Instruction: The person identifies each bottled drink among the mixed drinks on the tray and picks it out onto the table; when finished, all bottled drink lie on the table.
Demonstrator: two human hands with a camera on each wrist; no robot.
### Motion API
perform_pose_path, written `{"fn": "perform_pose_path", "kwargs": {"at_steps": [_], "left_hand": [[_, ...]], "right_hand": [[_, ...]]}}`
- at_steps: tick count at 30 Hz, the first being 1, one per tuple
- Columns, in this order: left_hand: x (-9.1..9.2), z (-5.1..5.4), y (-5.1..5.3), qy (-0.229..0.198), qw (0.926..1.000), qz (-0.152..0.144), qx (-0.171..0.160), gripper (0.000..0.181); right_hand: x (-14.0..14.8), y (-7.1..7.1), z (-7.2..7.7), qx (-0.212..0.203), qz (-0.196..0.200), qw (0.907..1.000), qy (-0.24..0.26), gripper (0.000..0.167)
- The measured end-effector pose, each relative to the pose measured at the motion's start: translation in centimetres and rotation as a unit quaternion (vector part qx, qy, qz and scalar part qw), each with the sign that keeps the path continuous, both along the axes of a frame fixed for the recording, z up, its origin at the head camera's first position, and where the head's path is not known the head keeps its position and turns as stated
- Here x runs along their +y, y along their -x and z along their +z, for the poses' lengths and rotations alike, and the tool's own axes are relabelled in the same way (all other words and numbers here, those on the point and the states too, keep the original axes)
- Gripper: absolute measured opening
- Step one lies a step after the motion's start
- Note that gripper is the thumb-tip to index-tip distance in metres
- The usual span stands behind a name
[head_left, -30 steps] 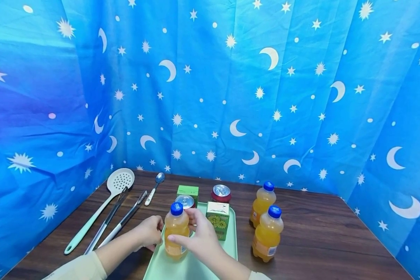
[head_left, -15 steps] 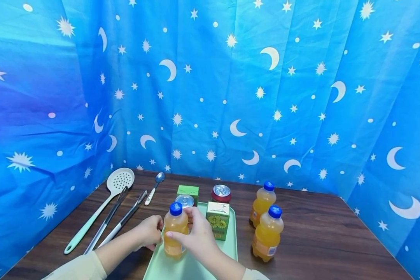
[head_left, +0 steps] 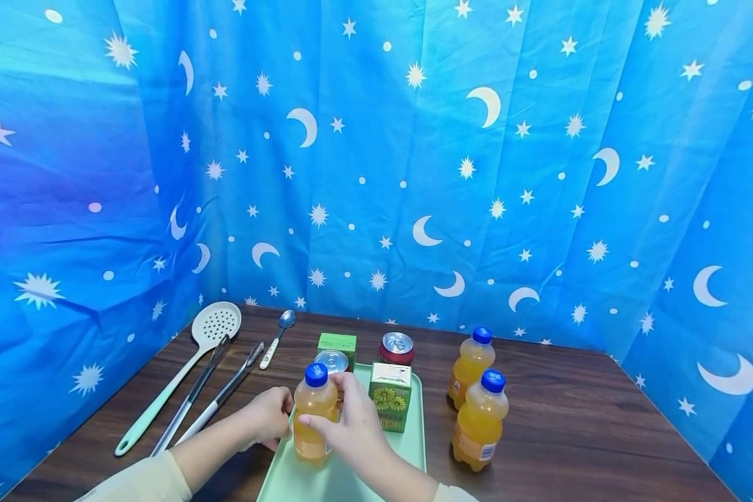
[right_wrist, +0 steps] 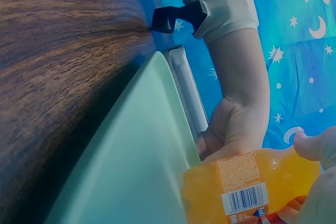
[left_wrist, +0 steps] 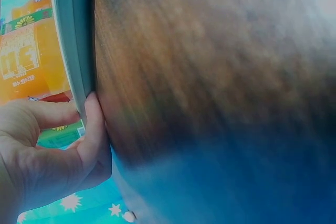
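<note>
A light green tray lies on the dark wooden table. In the left wrist view my left hand pinches its rim between thumb and fingers. An orange drink bottle with a blue cap stands on the tray, near its left side. My right hand grips this bottle, the thumb on the near side and the other fingers partly hidden behind it. Behind the bottle are a soda can and a green box. To the right stand a flowered drink carton and a red can.
Two more orange drink bottles stand on the table right of the tray. On the left lie a skimmer, metal tongs and a small spoon. A blue star-patterned curtain hangs around the table.
The right hand and the bottle it holds have shifted very slightly left over the last second. Everything else, the left hand included, looks still.
</note>
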State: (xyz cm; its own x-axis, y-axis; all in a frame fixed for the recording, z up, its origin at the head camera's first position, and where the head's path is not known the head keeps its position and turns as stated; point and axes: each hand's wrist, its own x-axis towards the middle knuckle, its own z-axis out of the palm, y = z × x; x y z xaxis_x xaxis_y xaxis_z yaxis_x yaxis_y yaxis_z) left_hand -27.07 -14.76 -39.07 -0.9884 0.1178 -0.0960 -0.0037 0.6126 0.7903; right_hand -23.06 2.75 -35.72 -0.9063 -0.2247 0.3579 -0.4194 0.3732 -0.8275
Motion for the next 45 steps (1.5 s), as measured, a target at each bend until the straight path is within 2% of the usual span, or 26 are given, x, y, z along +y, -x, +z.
{"fn": "perform_pose_path", "kwargs": {"at_steps": [8, 16, 24, 30, 41, 45], "left_hand": [[0.0, -0.1, 0.0, 0.004, 1.0, 0.001, -0.002, 0.03], [0.1, 0.2, -0.1, 0.008, 1.0, 0.001, -0.003, 0.029], [0.1, 0.0, 0.0, 0.013, 0.9999, -0.003, 0.006, 0.03], [0.0, 0.0, -0.1, 0.008, 0.9999, -0.004, 0.006, 0.029], [0.3, 0.1, -0.3, 0.007, 0.9999, -0.004, 0.007, 0.028], [0.2, 0.2, -0.3, 0.007, 1.0, -0.002, 0.002, 0.028]], "right_hand": [[0.0, 0.1, -0.3, 0.003, 0.007, 0.9999, 0.011, 0.056], [0.1, 0.1, -0.5, -0.006, 0.019, 0.9988, 0.045, 0.056], [0.8, -0.4, -0.5, 0.021, 0.027, 0.9986, 0.039, 0.054], [1.0, -0.7, -0.4, 0.003, 0.03, 0.9989, 0.035, 0.053], [1.8, -1.9, 0.0, 0.0, 0.053, 0.9981, 0.032, 0.056], [2.1, -2.3, 0.3, -0.018, 0.065, 0.9972, 0.033, 0.055]]}}
